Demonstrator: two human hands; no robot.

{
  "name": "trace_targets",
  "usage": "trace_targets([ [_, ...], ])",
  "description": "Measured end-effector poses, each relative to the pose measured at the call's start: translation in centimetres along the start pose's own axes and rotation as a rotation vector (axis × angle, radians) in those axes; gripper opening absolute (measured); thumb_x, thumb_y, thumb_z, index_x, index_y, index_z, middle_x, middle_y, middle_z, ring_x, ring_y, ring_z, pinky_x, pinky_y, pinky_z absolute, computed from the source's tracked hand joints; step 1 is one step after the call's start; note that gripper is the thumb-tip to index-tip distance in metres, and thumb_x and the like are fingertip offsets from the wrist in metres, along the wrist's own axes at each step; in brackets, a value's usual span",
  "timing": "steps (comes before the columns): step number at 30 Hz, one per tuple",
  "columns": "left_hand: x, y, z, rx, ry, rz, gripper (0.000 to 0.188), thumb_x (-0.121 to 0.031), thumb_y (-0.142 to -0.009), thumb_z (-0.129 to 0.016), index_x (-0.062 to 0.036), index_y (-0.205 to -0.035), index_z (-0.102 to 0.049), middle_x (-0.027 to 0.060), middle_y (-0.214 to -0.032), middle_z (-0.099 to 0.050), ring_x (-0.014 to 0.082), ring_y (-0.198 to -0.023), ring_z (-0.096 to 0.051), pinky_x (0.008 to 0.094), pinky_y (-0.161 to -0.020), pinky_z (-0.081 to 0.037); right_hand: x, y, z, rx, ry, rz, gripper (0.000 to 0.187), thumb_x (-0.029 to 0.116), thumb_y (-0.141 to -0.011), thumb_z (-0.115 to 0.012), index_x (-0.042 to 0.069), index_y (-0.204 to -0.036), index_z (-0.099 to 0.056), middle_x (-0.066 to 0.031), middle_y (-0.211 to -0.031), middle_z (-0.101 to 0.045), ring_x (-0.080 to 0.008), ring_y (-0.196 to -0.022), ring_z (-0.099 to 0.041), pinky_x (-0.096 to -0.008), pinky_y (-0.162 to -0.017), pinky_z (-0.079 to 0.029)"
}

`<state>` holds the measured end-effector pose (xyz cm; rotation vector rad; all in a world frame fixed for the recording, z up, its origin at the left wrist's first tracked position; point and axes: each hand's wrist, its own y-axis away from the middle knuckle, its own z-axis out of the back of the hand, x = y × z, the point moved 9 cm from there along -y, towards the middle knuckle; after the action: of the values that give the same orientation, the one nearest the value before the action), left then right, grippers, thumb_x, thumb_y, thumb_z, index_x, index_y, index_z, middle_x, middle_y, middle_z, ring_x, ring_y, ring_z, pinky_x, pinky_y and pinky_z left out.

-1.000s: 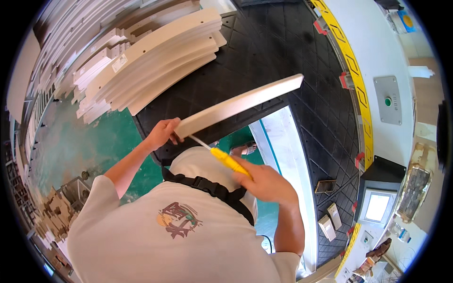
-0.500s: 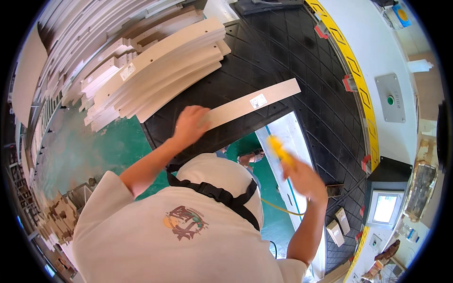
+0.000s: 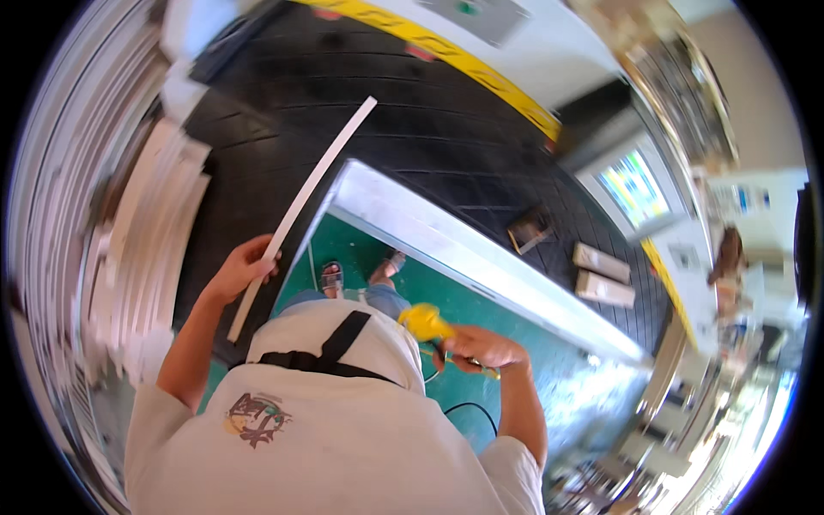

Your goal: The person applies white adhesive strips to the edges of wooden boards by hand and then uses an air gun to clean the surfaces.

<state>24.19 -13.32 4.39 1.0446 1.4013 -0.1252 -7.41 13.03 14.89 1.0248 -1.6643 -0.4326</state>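
Note:
My left hand point(image 3: 245, 270) grips a long, narrow white board point(image 3: 313, 189) near its lower end. The board is seen edge-on and slants up and away over the black ribbed table top point(image 3: 429, 129). My right hand point(image 3: 481, 348) is closed on a yellow hand tool point(image 3: 425, 324) held low in front of my waist, above the green floor point(image 3: 506, 343). A thin black cable point(image 3: 472, 412) loops beneath that hand. The two hands are apart, with my white shirt between them.
A blurred stack of white boards point(image 3: 146, 240) lies at the left. The table's metal edge point(image 3: 481, 257) runs diagonally. Two small pale blocks point(image 3: 605, 275), a lit screen point(image 3: 635, 184) and a yellow stripe point(image 3: 481, 69) are to the right. Another person point(image 3: 730, 257) stands far right.
The view has swung round. The white board went from lying flat on the black table to being held edge-on in my left hand. My right hand with the yellow tool dropped toward my waist.

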Motion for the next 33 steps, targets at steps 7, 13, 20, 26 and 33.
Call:
trace_targets([
  [7, -3.7, -4.4, -16.5, 0.529, -0.544, 0.073, 0.078, -0.021, -0.074, -0.086, 0.0021, -0.143, -0.059, 0.0138, -0.13, -0.069, 0.0215, -0.117, -0.065, 0.0343, -0.105, -0.049, -18.9, 11.0, -0.8, -0.497, -0.821, 0.409, 0.056, 0.052, -0.104, -0.055, -0.004, -0.105, -0.063, -0.0071, -0.076, -0.063, -0.0072, -0.047, -0.041, -0.0244, -0.042, -0.029],
  [13, -5.5, -11.3, -39.6, 0.69, -0.843, -0.212, 0.077, -0.027, -0.072, -0.091, 0.0029, -0.137, -0.063, 0.0202, -0.128, -0.071, 0.0282, -0.118, -0.07, 0.0366, -0.103, -0.053, -25.1, 14.9, -0.5, -0.631, -1.1, 0.582, 0.059, 0.027, -0.103, -0.058, 0.0, -0.153, -0.041, -0.0227, -0.114, -0.073, -0.0079, -0.045, -0.037, -0.0253, -0.043, -0.027],
  [20, -5.5, -18.2, -70.3, 0.522, -1.048, -0.884, 0.079, -0.033, -0.076, -0.086, -0.001, -0.142, -0.057, 0.0222, -0.134, -0.067, 0.0364, -0.12, -0.067, 0.0421, -0.103, -0.054, -35.5, 16.6, 4.7, -0.538, -1.324, 0.708, 0.077, 0.029, -0.099, -0.066, 0.011, -0.163, -0.028, -0.0283, -0.134, -0.065, -0.0082, -0.045, -0.037, -0.0249, -0.043, -0.03],
  [26, -3.7, -25.2, -88.6, 0.459, -1.135, -0.996, 0.075, -0.035, -0.078, -0.083, -0.0011, -0.14, -0.057, 0.0223, -0.131, -0.068, 0.0376, -0.117, -0.067, 0.0447, -0.1, -0.054, -40.3, 20.1, 6.7, -0.529, -1.541, 0.822, 0.073, 0.025, -0.099, -0.064, 0.01, -0.162, -0.03, -0.0285, -0.136, -0.063, -0.0093, -0.043, -0.038, -0.0252, -0.041, -0.03],
  [33, 1.4, -29.1, -94.7, 0.478, -1.196, -0.883, 0.077, -0.034, -0.08, -0.083, -0.0019, -0.144, -0.053, 0.0234, -0.135, -0.065, 0.039, -0.124, -0.063, 0.0451, -0.107, -0.05, -43.3, 21.8, 8.7, -0.583, -1.483, 0.641, 0.055, 0.018, -0.101, -0.06, -0.003, -0.15, -0.045, -0.0118, -0.083, -0.068, -0.0096, -0.047, -0.038, -0.0262, -0.046, -0.03],
])
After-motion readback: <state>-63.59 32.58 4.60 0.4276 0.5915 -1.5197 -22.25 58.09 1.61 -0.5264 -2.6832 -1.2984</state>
